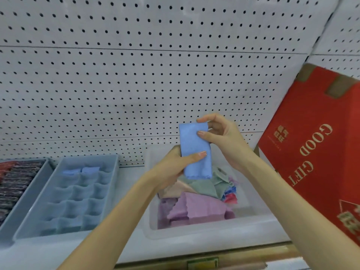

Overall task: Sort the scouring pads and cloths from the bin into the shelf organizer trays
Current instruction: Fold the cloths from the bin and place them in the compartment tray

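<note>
the folded blue cloth (195, 151) is mid-frame, held above the bin (194, 231); i have the left hand (175, 168) gripping its lower half with the thumb across the front, and the right hand (220, 137) pinching its top edge. in the divided tray (78, 211) at lower left, what look like two folded blue cloths (81, 170) sit in the far cells, though blur leaves me unsure, and the other cells look unfilled. dark scouring pads (17, 182) pack the tray at the far left edge, and a heap of purple, green and beige cloths (194, 209) lies in the bin, so i judge most of the cloth sorting is left.
</note>
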The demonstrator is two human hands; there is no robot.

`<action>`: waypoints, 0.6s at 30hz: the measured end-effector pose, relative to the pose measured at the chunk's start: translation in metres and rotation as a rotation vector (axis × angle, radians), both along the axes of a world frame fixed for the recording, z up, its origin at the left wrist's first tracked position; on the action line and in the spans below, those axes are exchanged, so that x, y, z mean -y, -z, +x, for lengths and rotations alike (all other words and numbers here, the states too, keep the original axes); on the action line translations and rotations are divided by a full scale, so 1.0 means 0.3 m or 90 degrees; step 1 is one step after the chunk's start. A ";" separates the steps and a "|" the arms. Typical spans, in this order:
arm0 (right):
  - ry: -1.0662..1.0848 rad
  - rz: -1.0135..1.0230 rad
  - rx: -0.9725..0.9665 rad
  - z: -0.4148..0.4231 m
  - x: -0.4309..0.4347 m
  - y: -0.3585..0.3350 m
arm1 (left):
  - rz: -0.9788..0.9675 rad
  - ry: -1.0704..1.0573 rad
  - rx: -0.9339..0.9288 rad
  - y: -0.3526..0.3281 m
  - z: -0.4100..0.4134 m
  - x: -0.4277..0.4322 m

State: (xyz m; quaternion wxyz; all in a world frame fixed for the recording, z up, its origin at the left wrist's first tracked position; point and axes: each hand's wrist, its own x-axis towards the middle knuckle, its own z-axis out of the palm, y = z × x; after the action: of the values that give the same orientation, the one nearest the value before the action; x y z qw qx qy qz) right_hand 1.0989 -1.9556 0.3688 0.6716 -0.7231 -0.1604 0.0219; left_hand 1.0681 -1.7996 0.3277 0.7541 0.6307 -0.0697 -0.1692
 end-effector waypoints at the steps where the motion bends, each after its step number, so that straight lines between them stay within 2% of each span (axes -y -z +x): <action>1: 0.007 -0.011 -0.001 -0.005 -0.002 0.007 | 0.009 -0.008 0.003 0.003 -0.003 0.000; 9: 0.104 0.016 -0.111 -0.022 0.010 0.092 | 0.093 -0.067 -0.018 0.040 -0.031 -0.025; 13: 0.014 -0.054 -0.140 -0.072 0.027 0.144 | 0.133 -0.141 -0.024 0.074 -0.031 -0.028; 18: -0.025 -0.038 -0.160 -0.114 0.028 0.198 | 0.176 -0.216 0.006 0.094 -0.046 -0.003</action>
State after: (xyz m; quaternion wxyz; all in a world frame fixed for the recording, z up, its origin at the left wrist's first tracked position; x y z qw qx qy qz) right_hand 1.0647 -1.9641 0.3094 0.6640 -0.7310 -0.0886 0.1301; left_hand 1.0541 -1.7987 0.2995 0.6775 0.7318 0.0580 -0.0446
